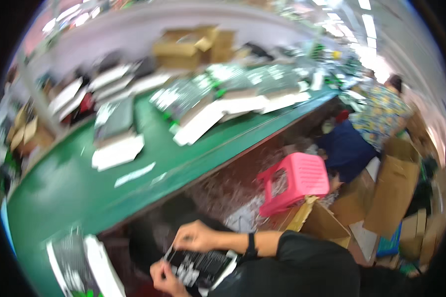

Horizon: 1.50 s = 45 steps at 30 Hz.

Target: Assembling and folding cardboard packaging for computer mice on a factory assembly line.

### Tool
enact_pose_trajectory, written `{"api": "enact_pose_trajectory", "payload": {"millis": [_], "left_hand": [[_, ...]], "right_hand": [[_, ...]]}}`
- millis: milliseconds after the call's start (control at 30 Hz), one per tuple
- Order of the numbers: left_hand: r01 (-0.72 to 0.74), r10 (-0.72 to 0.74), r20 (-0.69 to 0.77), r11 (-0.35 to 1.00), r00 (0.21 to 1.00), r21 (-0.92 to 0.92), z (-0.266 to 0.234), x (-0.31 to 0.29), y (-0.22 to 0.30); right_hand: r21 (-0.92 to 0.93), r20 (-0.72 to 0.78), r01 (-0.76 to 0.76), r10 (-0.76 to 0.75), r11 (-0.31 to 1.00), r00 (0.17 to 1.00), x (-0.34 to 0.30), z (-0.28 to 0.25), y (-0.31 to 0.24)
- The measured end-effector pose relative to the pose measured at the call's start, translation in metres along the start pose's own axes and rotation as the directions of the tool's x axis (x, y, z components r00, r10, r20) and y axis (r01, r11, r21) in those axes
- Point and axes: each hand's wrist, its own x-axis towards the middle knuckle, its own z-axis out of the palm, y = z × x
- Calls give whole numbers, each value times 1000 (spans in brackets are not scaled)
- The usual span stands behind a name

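In front of my body, low in the view, lies a flat black package [208, 267] with white print and a white edge. My right hand [195, 237], with a dark band on its wrist, pinches at the package's upper left edge. Just below it, my left hand [166, 278] is closed with fingertips at the same edge. A thin pale line, perhaps clear film or a flap, runs between the two hands; blur hides what it is. To the left, on the green table, a dark printed pack lies in an open white box [103, 267].
The long green table [59, 198] curves away to the right, bearing rows of dark wrapped packs [183, 96] and white boxes. A pink stool [302, 179], open cartons [391, 188] and a bent-over person [376, 119] are at the right. Paper scraps litter the floor.
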Motion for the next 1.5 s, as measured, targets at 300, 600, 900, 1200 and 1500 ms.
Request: {"api": "enact_pose_trajectory", "payload": {"millis": [300,600,900,1200,1500], "left_hand": [[45,-88,-126,950,988,-309,26,2,56],[-225,197,-114,905,974,-362,9,21,107],[-244,254,-77,962,964,119,8,47,146],[-364,507,378,846,775,-389,178,114,216],[4,593,579,697,560,-717,263,75,234]], "right_hand": [[388,109,-367,353,845,929,-10,-28,8],[312,343,-319,207,895,916,4,-46,-56],[113,214,-176,149,978,965,-26,-59,-34],[149,-427,-57,117,987,897,-123,-153,-56],[192,-885,-949,462,249,-58,-322,-222,-213]]}}
